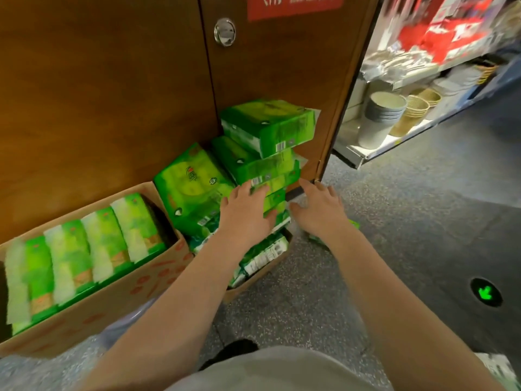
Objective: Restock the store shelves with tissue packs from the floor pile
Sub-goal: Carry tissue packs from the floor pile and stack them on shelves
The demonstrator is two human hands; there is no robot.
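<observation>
Head view: my left hand [244, 215] lies flat, fingers straight, on the stacked tissue packs [265, 153] against the wooden panel [112, 94]; my right hand [320, 208] hovers spread just beside them; the cardboard box [93, 309] of packs sits left.

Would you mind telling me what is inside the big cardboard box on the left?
The cardboard box holds a row of green tissue packs standing on edge. Anything beneath them is hidden.

"119" on red sign [294, 5]
</observation>
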